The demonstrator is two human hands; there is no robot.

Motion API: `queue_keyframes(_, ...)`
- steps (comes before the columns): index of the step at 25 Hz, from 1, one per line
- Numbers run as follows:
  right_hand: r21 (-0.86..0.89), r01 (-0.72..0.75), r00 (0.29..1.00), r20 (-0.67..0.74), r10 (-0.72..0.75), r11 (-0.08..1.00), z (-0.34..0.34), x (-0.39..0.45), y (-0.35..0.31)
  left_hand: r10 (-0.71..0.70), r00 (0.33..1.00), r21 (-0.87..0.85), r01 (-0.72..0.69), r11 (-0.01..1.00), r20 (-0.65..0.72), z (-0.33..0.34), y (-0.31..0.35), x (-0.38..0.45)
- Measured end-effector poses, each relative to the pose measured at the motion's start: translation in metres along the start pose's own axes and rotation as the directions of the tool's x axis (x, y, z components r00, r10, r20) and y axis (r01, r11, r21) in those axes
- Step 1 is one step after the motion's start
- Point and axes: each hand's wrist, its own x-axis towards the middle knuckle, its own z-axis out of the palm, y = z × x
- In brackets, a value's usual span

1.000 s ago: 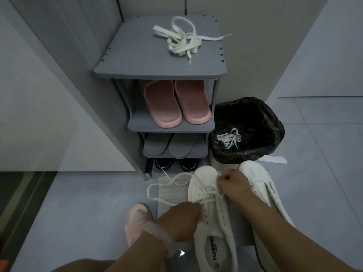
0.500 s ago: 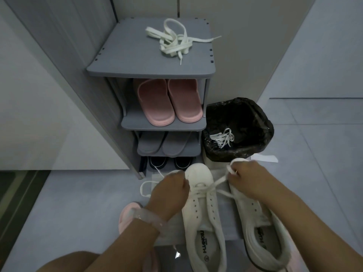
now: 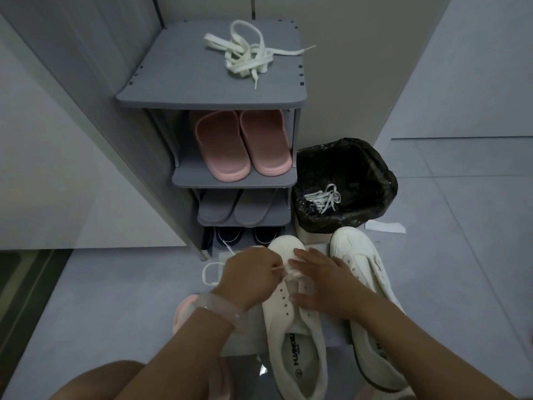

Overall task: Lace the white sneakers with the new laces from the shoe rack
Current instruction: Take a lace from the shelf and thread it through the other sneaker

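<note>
The left sneaker sits on the floor before the rack. The left hand pinches its lace; the right hand lies flat, fingers straight, steadying it. The lace looks limp and light (best held near the stiff tip). A spare lace waits atop the rack.

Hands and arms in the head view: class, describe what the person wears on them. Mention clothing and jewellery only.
Both forearms are bare, with no sleeves in view. The left hand has a translucent, pale pinkish bangle round its wrist. The right hand shows no ring, watch or band.
</note>
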Motion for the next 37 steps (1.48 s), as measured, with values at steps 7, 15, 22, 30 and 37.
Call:
queue_keyframes(7,0.205,0.004,0.998,-0.056,0.007,0.979,0.006,0.002,-0.002,-0.41,0.903,-0.931,0.027,0.363,-0.133,-0.07,-0.017,-0.012)
queue_keyframes(15,0.488,0.033,0.997,-0.078,0.006,0.872,0.016,-0.002,0.005,-0.241,0.948,-0.613,0.319,0.723,0.208,-0.018,0.006,0.0)
queue_keyframes(22,0.363,0.04,0.986,-0.164,0.022,0.931,0.018,0.001,0.005,-0.001,0.98,-0.005,0.002,1.0,0.197,0.004,-0.001,-0.001)
queue_keyframes(30,0.387,0.004,0.987,-0.152,0.06,0.922,0.013,-0.005,-0.001,-0.332,0.94,-0.996,0.089,0.016,0.079,-0.072,-0.01,-0.002)
queue_keyframes(37,0.398,0.0,0.991,-0.121,0.053,0.917,0.016,-0.001,0.004,-0.056,0.985,0.093,0.042,0.995,0.16,0.015,-0.005,-0.006)
